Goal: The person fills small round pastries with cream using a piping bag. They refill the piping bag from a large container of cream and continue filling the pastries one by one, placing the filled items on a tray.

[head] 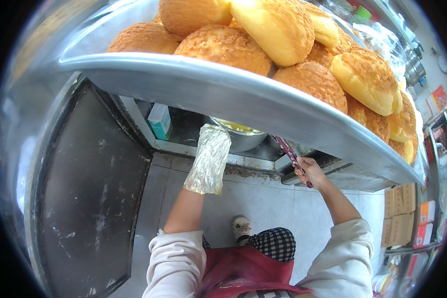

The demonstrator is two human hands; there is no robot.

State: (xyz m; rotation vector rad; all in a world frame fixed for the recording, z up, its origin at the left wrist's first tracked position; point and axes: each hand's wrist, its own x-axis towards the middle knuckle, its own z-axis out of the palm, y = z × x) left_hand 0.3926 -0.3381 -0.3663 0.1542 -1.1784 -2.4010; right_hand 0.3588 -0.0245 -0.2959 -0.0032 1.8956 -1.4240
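My left hand (210, 145) wears a crinkled clear plastic glove and lies against the near left side of a metal bowl (246, 142). Its fingers cannot be made out, so whether it grips the rim is unclear. Inside the bowl shows a yellow mass (236, 126). My right hand (310, 169) is closed around a dark red, speckled handle (288, 152). The handle's far end passes beneath a large metal tray (208, 80), which hides what it belongs to. On that tray, above both hands, are piled golden crackle-topped buns (223, 46).
A dark door panel (93, 186) stands open at the left. Inside the low compartment is a white and teal carton (160, 121). Cardboard boxes (399, 216) sit on shelving at the right. Clear plastic bags (381, 41) lie behind the buns. The floor is grey tile (268, 203).
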